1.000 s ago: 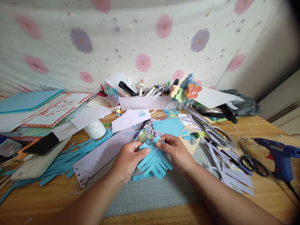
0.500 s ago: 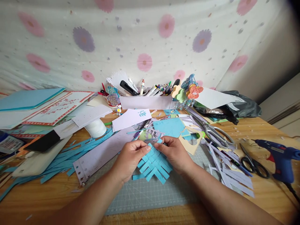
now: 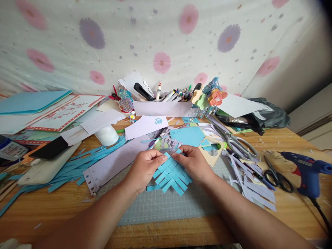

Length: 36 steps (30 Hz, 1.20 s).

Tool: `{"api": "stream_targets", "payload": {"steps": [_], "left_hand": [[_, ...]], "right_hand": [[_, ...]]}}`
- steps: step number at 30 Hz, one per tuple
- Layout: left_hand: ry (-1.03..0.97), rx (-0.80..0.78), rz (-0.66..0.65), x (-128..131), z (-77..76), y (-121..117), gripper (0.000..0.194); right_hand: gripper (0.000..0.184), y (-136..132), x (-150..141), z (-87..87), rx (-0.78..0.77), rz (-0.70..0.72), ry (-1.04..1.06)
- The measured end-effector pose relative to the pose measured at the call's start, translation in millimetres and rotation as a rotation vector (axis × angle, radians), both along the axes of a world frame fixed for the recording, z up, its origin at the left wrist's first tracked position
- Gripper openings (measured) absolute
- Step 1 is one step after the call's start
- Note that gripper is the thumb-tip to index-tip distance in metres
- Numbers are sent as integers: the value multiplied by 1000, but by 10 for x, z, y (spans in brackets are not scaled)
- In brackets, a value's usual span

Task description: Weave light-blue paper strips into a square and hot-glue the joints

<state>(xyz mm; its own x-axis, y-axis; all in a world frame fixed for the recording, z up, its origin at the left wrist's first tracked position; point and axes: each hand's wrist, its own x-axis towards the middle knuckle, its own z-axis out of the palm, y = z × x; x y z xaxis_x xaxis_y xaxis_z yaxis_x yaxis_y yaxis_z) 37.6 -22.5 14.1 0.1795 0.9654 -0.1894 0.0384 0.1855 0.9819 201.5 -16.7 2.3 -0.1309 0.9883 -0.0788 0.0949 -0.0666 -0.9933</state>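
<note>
A piece of woven blue paper strips [image 3: 172,173] is held up between my two hands over the grey cutting mat [image 3: 166,207]. My left hand [image 3: 145,169] pinches its upper left edge between thumb and forefinger. On the other side, my right hand [image 3: 194,162] pinches the upper right edge, close to a strip end. Loose strip ends fan out at the bottom of the weave, towards me. Just beyond my hands lie a flat blue paper piece [image 3: 188,136] and a tangle of purple paper scraps [image 3: 172,143].
At right lie large grey scissors [image 3: 240,145], black-handled scissors [image 3: 277,176] and a blue glue gun [image 3: 308,173]. Blue paper strips [image 3: 85,160] and a white spool [image 3: 107,135] are at left. A pen box [image 3: 163,109] stands at the back.
My view has tilted down slightly, so most things sit a little higher in the picture. Both hands keep their pinch on the woven paper, with barely any movement.
</note>
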Motion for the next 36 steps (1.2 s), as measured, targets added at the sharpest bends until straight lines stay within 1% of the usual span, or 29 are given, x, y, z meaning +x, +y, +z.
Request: {"api": "stream_targets", "payload": {"steps": [7,13,16,21,26,30,36], "left_hand": [[-13,-9,0,-5,-15,12,29],[-61,-20,26,-11,-26,32,29],[-76,-15,26,-12,-28,30,29],[-90,-37,10,-3,-26,30,28],[-144,-77,-6,15,-29,27,30],[-121,-57,8,15,-43,28,26],[-88,-40,-3,4,-38,35,25]], "right_hand": [[26,-4,1,-4,-21,0,59],[32,15,-3,40,-98,37,307],[33,11,-2,48,-122,44,350],[33,2,-13,24,-123,48,300],[31,3,-18,44,-108,41,245],[28,8,-9,52,-97,42,196],[25,13,-1,14,-37,35,103]]}}
